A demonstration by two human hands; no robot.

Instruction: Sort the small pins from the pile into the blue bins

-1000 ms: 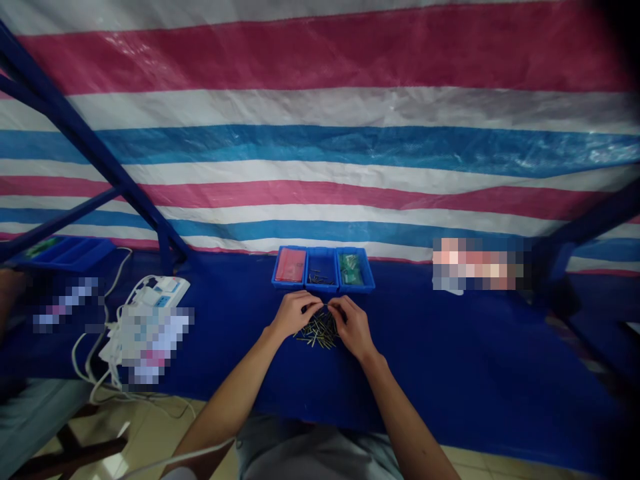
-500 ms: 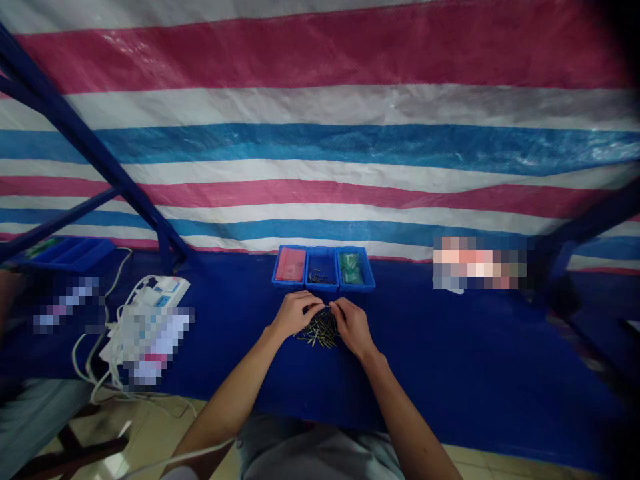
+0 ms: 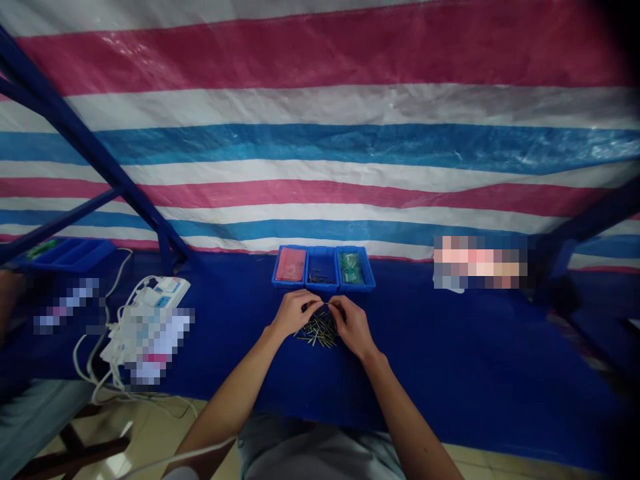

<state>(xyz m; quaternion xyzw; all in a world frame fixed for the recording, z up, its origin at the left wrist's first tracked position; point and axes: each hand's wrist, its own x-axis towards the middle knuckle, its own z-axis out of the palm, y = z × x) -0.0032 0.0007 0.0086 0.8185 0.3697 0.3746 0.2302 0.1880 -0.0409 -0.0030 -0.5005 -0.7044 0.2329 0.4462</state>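
A pile of thin, short sticks [image 3: 320, 332] in dark and yellowish tones lies on the blue table. Just above its far edge, my left hand [image 3: 295, 312] and my right hand [image 3: 351, 321] pinch a small thin piece [image 3: 325, 303] between their fingertips, one at each end. Its exact form is too small to make out. Beyond my hands is a blue three-part tray [image 3: 323, 287]. Its left compartment holds pink-red packets [image 3: 291, 264], the middle one a few thin dark pieces [image 3: 319, 275], the right one green packets [image 3: 351, 267].
At left are a white power strip [image 3: 173, 291] with tangled cables, a blurred item and another blue tray [image 3: 85, 255]. A person's hand [image 3: 10, 293] shows at the far left edge. A striped sheet [image 3: 320, 153] and blue frame bars [image 3: 95, 147] stand behind the table.
My two hands have shifted very slightly, with the thin piece still between their fingertips. Nothing else on the table has visibly moved.
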